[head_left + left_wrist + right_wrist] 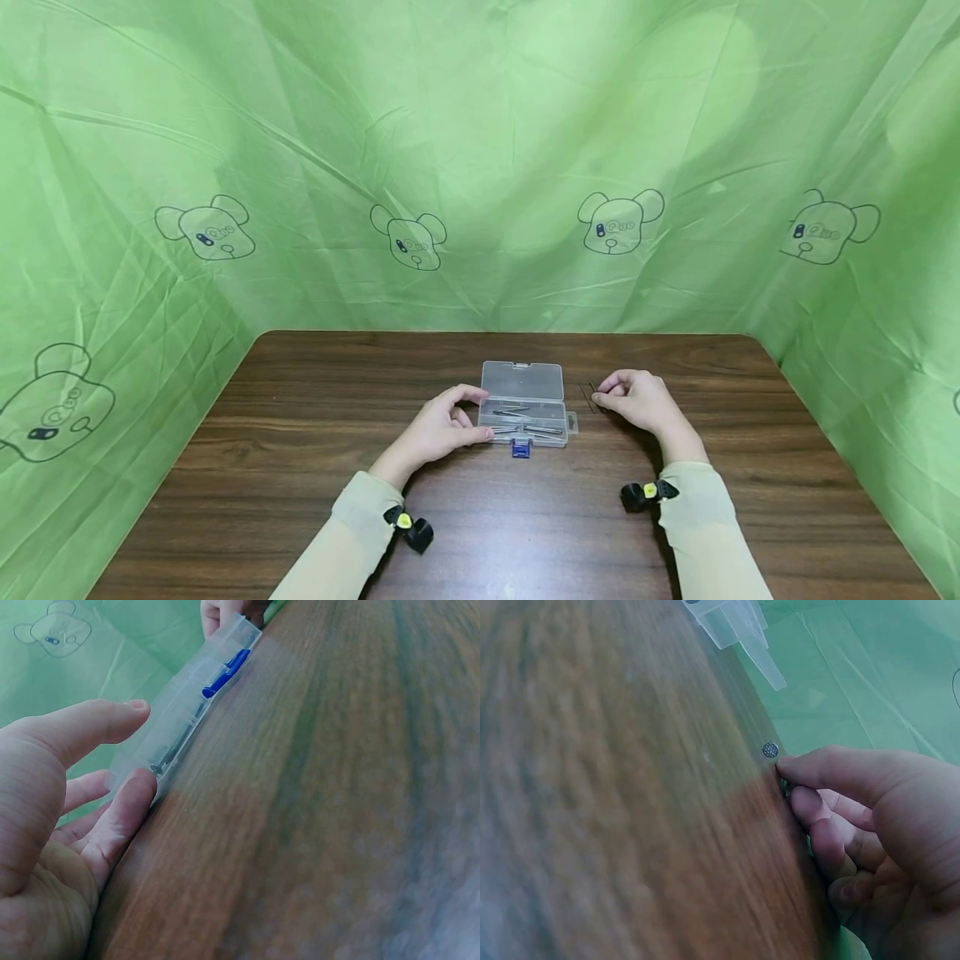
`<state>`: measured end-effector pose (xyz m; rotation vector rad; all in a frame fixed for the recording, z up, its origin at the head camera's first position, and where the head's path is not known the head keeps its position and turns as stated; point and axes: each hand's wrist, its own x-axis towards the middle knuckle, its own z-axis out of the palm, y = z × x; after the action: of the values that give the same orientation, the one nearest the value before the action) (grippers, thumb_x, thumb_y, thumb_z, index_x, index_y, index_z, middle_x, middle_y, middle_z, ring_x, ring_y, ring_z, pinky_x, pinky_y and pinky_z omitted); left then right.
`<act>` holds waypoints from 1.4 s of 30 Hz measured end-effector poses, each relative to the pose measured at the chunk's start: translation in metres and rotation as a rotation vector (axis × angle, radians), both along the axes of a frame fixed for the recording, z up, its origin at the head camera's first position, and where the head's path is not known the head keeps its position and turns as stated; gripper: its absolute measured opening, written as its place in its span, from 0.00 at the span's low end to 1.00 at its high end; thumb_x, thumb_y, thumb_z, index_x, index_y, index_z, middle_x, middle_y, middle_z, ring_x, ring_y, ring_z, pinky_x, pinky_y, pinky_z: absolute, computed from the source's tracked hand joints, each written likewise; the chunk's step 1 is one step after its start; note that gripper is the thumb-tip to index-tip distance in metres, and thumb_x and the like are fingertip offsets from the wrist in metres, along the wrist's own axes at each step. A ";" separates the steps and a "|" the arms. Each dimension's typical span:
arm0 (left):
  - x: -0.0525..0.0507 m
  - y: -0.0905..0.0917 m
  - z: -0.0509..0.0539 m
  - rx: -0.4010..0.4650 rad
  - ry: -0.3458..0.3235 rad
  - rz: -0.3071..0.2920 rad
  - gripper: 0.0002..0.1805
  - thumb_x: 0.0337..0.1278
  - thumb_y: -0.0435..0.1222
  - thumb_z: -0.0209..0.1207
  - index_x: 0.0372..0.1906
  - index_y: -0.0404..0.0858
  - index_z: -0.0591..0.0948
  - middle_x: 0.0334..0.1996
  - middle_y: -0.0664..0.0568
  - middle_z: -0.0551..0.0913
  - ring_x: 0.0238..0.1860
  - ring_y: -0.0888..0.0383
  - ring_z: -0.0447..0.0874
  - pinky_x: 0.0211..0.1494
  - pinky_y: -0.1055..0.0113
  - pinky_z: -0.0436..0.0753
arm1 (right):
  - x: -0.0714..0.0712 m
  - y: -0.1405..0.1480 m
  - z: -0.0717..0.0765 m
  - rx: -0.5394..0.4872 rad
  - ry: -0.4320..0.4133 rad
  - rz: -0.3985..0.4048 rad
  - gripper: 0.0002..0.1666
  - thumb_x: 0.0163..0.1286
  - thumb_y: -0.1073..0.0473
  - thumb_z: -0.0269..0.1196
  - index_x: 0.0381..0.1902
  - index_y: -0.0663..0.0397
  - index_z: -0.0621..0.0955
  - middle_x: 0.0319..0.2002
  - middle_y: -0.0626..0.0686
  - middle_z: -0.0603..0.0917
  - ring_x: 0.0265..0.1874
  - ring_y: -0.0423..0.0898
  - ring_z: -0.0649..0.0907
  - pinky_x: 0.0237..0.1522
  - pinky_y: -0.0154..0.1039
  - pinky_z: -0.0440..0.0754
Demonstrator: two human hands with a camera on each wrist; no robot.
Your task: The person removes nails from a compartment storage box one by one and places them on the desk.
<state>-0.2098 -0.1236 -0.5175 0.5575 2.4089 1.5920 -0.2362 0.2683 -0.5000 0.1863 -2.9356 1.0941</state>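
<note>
A clear plastic box [522, 421] lies on the table with its lid [522, 382] folded back and a blue latch [521, 448] at the front. Several metal nails [510, 411] lie inside it, in separate compartments. My left hand [438, 427] holds the box by its left end, thumb near the front corner and fingers farther back. To the right of the box, my right hand [637, 402] pinches a thin nail [593, 387] at the tabletop, mostly hidden by the fingers. Another nail [586, 398] lies just left of these fingertips; its textured round head [771, 750] shows in the right wrist view.
The dark wooden table [247, 467] carries the box and the loose nails. Green cloth [495, 275] with printed bear faces hangs behind the table and along both sides. A clear tab [573, 422] sticks out from the box's right end.
</note>
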 end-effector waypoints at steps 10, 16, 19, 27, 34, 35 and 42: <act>0.000 0.002 0.002 0.012 -0.003 -0.004 0.35 0.56 0.42 0.83 0.68 0.45 0.82 0.38 0.50 0.86 0.30 0.60 0.83 0.34 0.70 0.83 | 0.000 0.001 0.009 0.017 0.057 -0.029 0.10 0.69 0.51 0.76 0.35 0.51 0.89 0.27 0.42 0.88 0.29 0.41 0.83 0.41 0.43 0.80; 0.000 0.004 0.003 0.018 -0.003 -0.015 0.35 0.57 0.42 0.82 0.68 0.44 0.82 0.48 0.50 0.87 0.31 0.59 0.85 0.35 0.69 0.84 | 0.003 -0.013 0.036 -0.016 0.202 -0.041 0.10 0.67 0.56 0.78 0.40 0.53 0.87 0.29 0.45 0.87 0.29 0.43 0.84 0.39 0.43 0.81; 0.000 0.004 0.003 0.022 -0.004 -0.012 0.35 0.57 0.41 0.82 0.68 0.44 0.82 0.50 0.49 0.86 0.31 0.59 0.85 0.34 0.69 0.84 | 0.005 -0.031 0.047 -0.058 0.217 0.067 0.12 0.66 0.60 0.79 0.43 0.55 0.87 0.32 0.45 0.88 0.32 0.44 0.85 0.40 0.41 0.83; 0.000 0.004 0.001 0.027 -0.012 -0.009 0.35 0.56 0.42 0.83 0.68 0.44 0.82 0.33 0.50 0.85 0.29 0.60 0.83 0.33 0.69 0.83 | 0.011 -0.080 0.045 -0.045 0.178 0.313 0.16 0.67 0.59 0.80 0.49 0.54 0.89 0.40 0.47 0.89 0.42 0.50 0.88 0.46 0.47 0.84; -0.001 0.002 0.001 0.015 0.001 -0.009 0.35 0.56 0.43 0.83 0.67 0.44 0.82 0.33 0.52 0.86 0.30 0.59 0.85 0.33 0.68 0.84 | 0.010 -0.096 0.035 -0.047 0.182 0.368 0.13 0.68 0.61 0.79 0.49 0.52 0.89 0.44 0.49 0.88 0.46 0.49 0.87 0.52 0.55 0.86; -0.001 0.002 0.001 0.013 0.003 -0.006 0.35 0.56 0.43 0.83 0.67 0.45 0.82 0.33 0.52 0.86 0.30 0.59 0.84 0.33 0.68 0.84 | 0.009 -0.097 0.033 -0.049 0.183 0.374 0.12 0.69 0.61 0.79 0.48 0.51 0.89 0.44 0.48 0.88 0.46 0.49 0.86 0.53 0.55 0.86; -0.001 -0.001 -0.001 0.008 0.007 -0.005 0.34 0.56 0.43 0.83 0.67 0.45 0.82 0.34 0.51 0.85 0.30 0.59 0.84 0.33 0.69 0.83 | 0.007 -0.105 0.025 0.026 0.201 0.467 0.10 0.70 0.60 0.78 0.47 0.47 0.91 0.47 0.46 0.87 0.51 0.48 0.86 0.58 0.53 0.85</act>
<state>-0.2112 -0.1241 -0.5190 0.5708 2.4056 1.6014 -0.2296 0.1637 -0.4746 0.9600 -2.7914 0.9960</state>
